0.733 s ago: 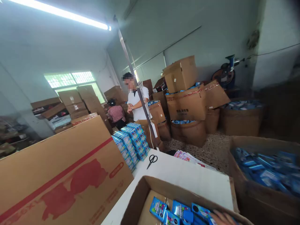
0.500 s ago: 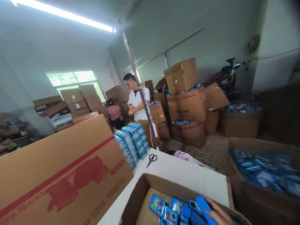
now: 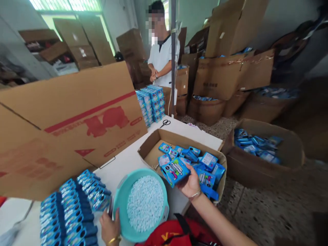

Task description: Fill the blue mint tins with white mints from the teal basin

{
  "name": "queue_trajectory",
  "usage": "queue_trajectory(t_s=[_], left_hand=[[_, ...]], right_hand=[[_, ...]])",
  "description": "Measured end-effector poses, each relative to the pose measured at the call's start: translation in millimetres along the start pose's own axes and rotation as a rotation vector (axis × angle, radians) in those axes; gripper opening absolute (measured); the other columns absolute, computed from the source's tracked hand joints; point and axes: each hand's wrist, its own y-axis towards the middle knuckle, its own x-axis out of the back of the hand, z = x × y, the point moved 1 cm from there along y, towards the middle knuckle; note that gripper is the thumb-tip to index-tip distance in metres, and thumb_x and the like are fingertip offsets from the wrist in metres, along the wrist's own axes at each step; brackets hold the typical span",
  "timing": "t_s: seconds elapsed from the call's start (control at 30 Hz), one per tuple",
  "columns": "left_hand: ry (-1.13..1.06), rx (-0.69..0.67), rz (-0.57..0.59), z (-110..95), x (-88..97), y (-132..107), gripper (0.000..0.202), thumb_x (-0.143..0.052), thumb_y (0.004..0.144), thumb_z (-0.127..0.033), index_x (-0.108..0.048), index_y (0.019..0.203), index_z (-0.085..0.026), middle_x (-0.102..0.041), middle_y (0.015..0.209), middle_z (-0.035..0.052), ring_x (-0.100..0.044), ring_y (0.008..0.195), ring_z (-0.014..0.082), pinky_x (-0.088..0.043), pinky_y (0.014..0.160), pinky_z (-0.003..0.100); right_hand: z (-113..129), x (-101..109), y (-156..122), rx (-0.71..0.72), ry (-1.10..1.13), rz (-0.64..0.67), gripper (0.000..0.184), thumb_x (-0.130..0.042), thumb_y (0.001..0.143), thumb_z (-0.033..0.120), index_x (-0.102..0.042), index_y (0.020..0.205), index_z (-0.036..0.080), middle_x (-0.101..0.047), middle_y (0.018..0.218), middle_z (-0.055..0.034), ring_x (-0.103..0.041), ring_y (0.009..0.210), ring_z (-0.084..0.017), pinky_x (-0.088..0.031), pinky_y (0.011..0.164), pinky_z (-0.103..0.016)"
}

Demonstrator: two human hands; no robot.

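The right hand (image 3: 191, 182) was grasping a blue packet (image 3: 175, 172), thumb on its upper face and fingers beneath, with the printed front turned up. The packet was tilted above the near side of a shallow box (image 3: 151, 148), just right of the basin (image 3: 120, 198). More blue packets (image 3: 189, 155) lay jumbled in the box, mostly toward its right end, with bare cardboard at the left. The turquoise basin held small pale blue pellets (image 3: 145, 204). The left hand (image 3: 110, 225) was at the basin's left rim, beside a dark, thin, shiny object (image 3: 111, 206); whether the fingers gripped that object or only lay against it, I could not tell. Left of this hand, rows of packs (image 3: 73, 213) stood close together on the white table (image 3: 197, 135). Behind them rose a large carton (image 3: 102, 102) with red print. Scissors (image 3: 166, 123) lay beyond the box, near a neat stack (image 3: 155, 102) of blue packs. A co-worker (image 3: 164, 56) in a white top stood behind the stack, hands together. On the right, a bin (image 3: 294, 150) held further blue packets.
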Motion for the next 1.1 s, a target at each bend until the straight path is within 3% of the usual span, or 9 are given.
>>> queue_trajectory(t_s=[0.1, 0.23, 0.33, 0.43, 0.53, 0.63, 0.77, 0.93, 1.1], left_hand=[[-0.270, -0.078, 0.056, -32.2, 10.1, -13.5, 0.058, -0.049, 0.072, -0.060, -0.057, 0.104, -0.012, -0.060, 0.092, 0.0109, -0.059, 0.084, 0.0256, -0.049, 0.075, 0.040], [-0.787, 0.149, 0.726, -89.1, 18.6, -61.1, 0.067, -0.051, 0.071, -0.069, -0.053, 0.110, -0.015, -0.060, 0.076, 0.0028, -0.038, 0.045, 0.0070, -0.030, 0.042, 0.022], [-1.004, 0.203, 1.093, -111.8, 24.4, -94.6, 0.070, -0.057, 0.071, -0.065, -0.047, 0.122, -0.017, -0.058, 0.075, 0.0001, -0.036, 0.045, 0.0045, -0.028, 0.041, 0.019], [-1.016, 0.007, 1.242, -110.5, 31.1, -102.3, 0.061, -0.070, 0.069, -0.051, -0.051, 0.116, -0.018, -0.061, 0.087, 0.0018, -0.053, 0.068, 0.0099, -0.045, 0.063, 0.023], [-0.858, -0.305, 1.403, -99.0, 32.7, -89.3, 0.049, -0.068, 0.071, -0.048, -0.057, 0.107, -0.016, -0.061, 0.093, 0.0026, -0.056, 0.083, 0.0150, -0.047, 0.076, 0.027], [-0.585, -0.509, 1.252, -87.0, 19.0, -60.3, 0.042, -0.054, 0.083, -0.047, -0.053, 0.113, -0.018, -0.062, 0.088, 0.0010, -0.057, 0.080, 0.0147, -0.047, 0.074, 0.027], [-0.169, -0.506, 0.875, -68.6, -21.5, -8.4, 0.023, -0.039, 0.088, -0.029, -0.053, 0.100, -0.015, -0.059, 0.080, 0.0032, -0.056, 0.076, 0.0170, -0.046, 0.075, 0.032], [0.042, -0.554, 0.887, -50.8, -65.7, 28.9, 0.013, -0.053, 0.078, -0.022, -0.058, 0.088, -0.016, -0.061, 0.082, 0.0065, -0.059, 0.080, 0.0221, -0.045, 0.077, 0.035], [0.124, -0.652, 0.903, -50.7, -85.5, 31.9, 0.028, -0.045, 0.086, -0.023, -0.056, 0.111, -0.016, -0.060, 0.102, 0.0098, -0.058, 0.093, 0.0220, -0.045, 0.085, 0.034]], right_hand=[[-31.8, 4.4, -19.7, 0.009, 0.028, -0.039, 0.029, -0.049, 0.082, 0.040, -0.066, 0.092, 0.019, -0.074, 0.080, -0.0048, -0.069, 0.079, -0.023, -0.055, 0.076, -0.042], [-75.6, 19.9, -48.2, 0.067, -0.002, -0.113, 0.022, -0.059, 0.075, 0.032, -0.064, 0.092, 0.018, -0.074, 0.085, -0.0037, -0.068, 0.077, -0.020, -0.056, 0.071, -0.034], [-102.3, 38.7, -70.8, 0.056, -0.180, -0.112, 0.032, -0.071, 0.065, 0.021, -0.061, 0.096, 0.020, -0.073, 0.088, -0.0018, -0.068, 0.079, -0.018, -0.055, 0.071, -0.030], [-114.8, 59.5, -87.6, 0.030, -0.468, -0.044, 0.043, -0.078, 0.061, 0.020, -0.058, 0.099, 0.022, -0.071, 0.087, 0.0011, -0.067, 0.077, -0.017, -0.054, 0.071, -0.030], [-116.7, 77.0, -92.0, -0.028, -0.751, 0.020, 0.048, -0.084, 0.056, 0.024, -0.058, 0.097, 0.021, -0.070, 0.083, 0.0016, -0.066, 0.074, -0.017, -0.053, 0.071, -0.032], [-113.5, 90.5, -85.8, -0.063, -0.822, 0.003, 0.053, -0.087, 0.051, 0.027, -0.062, 0.097, 0.019, -0.071, 0.083, -0.0010, -0.066, 0.075, -0.019, -0.053, 0.075, -0.035], [-100.1, 105.3, -71.4, 0.023, -0.628, -0.111, 0.051, -0.081, 0.059, 0.034, -0.061, 0.105, 0.022, -0.073, 0.094, -0.0048, -0.067, 0.089, -0.025, -0.051, 0.084, -0.042], [-83.1, 118.1, -46.5, -0.019, -0.482, -0.141, 0.039, -0.073, 0.069, 0.033, -0.061, 0.105, 0.025, -0.072, 0.102, -0.0026, -0.067, 0.093, -0.020, -0.053, 0.080, -0.036], [-80.9, 124.0, -17.4, -0.122, -0.551, -0.107, 0.046, -0.075, 0.067, 0.024, -0.057, 0.110, 0.025, -0.071, 0.101, -0.0030, -0.068, 0.080, -0.019, -0.055, 0.068, -0.032]])
